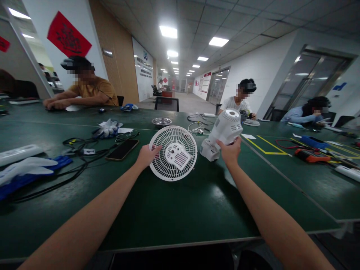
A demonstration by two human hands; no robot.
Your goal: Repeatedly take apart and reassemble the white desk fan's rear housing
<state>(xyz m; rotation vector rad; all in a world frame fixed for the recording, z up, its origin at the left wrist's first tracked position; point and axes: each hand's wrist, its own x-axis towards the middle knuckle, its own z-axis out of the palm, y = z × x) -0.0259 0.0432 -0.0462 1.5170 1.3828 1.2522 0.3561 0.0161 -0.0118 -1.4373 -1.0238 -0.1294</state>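
My left hand [148, 156] is closed on the left rim of a round white fan grille [174, 144], thumb over its slats. The grille stands nearly upright above the green table, with a vented plate at its centre. In my right hand [231, 151] is a white plastic fan body [227, 126], tilted to the right, my fingers wrapped round its lower side. A second white vented part [210, 150] shows beside and below it; whether the two are joined I cannot tell. The grille and the fan body are apart.
On the green table [180, 213], left, are a phone [123, 149], black cables [81, 165], gloves [108, 129] and a blue-white glove [30, 170]. A metal bowl [161, 122] stands behind the grille. An orange multimeter [311, 155] lies right. Several people sit across the table.
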